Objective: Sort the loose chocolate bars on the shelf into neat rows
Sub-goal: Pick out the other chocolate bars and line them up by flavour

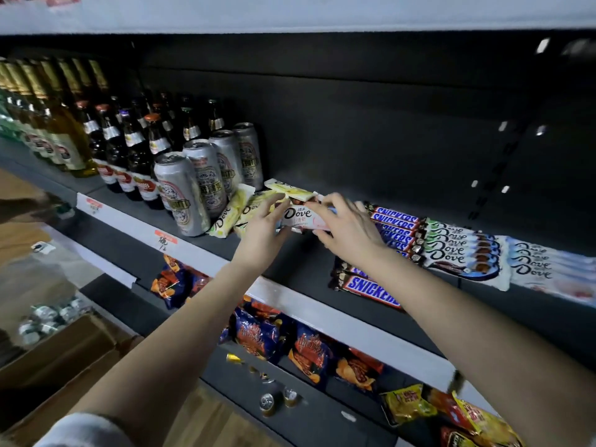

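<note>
A white and pink Dove bar (298, 216) is lifted over the dark shelf (300, 266); my left hand (263, 230) pinches its left end and my right hand (346, 229) grips its right end. Behind it lie loose yellow Dove bars (227, 214), one leaning on the cans and another (288, 189) sticking out above the held bar. To the right of my hands, Snickers bars (395, 221) lie in a row, with one more Snickers (371, 290) near the front edge. Further right sit rows of blue Dove bars (461, 250) and white Dove bars (545, 266).
Silver beer cans (180, 191) and brown bottles (132, 150) stand close to the left of the chocolate. A white price rail (200, 253) runs along the shelf front. The shelf below holds snack bags (258, 333) and small cans (267, 403). Cardboard boxes (64, 356) sit lower left.
</note>
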{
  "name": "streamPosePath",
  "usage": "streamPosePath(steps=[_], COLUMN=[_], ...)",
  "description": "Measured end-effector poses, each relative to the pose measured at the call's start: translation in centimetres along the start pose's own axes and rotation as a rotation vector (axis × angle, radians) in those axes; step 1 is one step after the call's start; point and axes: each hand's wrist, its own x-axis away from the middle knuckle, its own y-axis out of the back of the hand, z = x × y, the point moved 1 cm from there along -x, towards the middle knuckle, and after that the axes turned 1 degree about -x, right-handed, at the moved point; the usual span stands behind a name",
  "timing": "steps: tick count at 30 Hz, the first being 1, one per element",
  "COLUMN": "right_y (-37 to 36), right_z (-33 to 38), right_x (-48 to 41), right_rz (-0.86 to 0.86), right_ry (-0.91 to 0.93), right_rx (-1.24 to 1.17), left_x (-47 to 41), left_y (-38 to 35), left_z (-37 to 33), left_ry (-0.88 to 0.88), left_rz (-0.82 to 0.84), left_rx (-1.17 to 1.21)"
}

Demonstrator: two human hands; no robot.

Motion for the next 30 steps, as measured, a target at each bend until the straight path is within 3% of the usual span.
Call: streamPosePath(steps=[3, 11, 21, 30], right_y=[1.3, 4.8, 8.7, 10.9], right_z=[-3.1, -9.6, -14.3, -15.7], right_x=[2.0, 8.6, 17.3, 25.5], right_rz=[-0.113, -0.024, -0.143, -0.074], right_ry=[-0.031, -0.232, -0.379, -0.564], right_rx=[0.058, 0.141, 0.317, 0.369], left_x=[-1.6, -3.4, -3.9, -1.1], left_y=[-2.2, -7.5, -12.6, -16.4], left_z=[-2.7, -9.9, -18.8, -25.9], left_ry=[-0.081, -0.264, -0.405, -0.514], left_rz=[0.03, 0.136, 0.301, 0.36], left_rx=[0.037, 0.114, 0.244, 0.03])
